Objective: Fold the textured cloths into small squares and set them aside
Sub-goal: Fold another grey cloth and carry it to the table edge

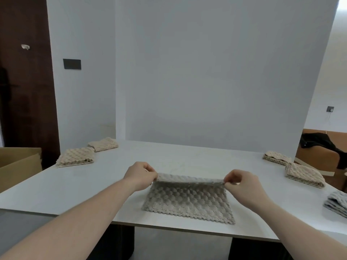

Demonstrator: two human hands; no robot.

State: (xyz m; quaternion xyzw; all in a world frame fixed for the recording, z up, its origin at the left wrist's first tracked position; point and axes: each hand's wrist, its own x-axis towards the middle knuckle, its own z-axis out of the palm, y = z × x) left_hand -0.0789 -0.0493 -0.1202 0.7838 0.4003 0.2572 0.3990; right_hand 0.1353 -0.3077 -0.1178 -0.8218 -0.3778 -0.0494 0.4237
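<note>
Grey bumpy cloth (187, 201) flat on white table (75, 186), near front edge, mid of view. Far edge lifted up off table, stretched tight btwn both hands. Left hand (139, 175) pinching far-left corner w/ thumb & fingers curled round it. Right hand (242, 184) pinching far-right corner same way, fingers curled on cloth edge. Both grips tight, holding cloth, not let go. Rest of cloth hanging down from the two pinches toward the person, near edge w/ zigzag trim lying on table just by table's front edge. Both forearms bare, reaching in from bottom corners of view. Far left of left grip: two tan folded cloths, bigger one (76, 156) closer, smaller one (103, 144) just behind it, close but can't tell if touching. Far right of right grip: two more tan folded cloths, one (277, 158) further back, one (305, 175) closer, corners look like touching. Right of right grip & nearer the person: grey folded pile (337, 203) at table's right edge, partly cut off by view. Left of table: brown cardboard box (18, 164), well apart from left grip. Behind table: white board (216, 72) standing up. Past right-side cloths: black clothing (319, 143) draped over brown seat. Dark wood door (24, 81) far back left.
</note>
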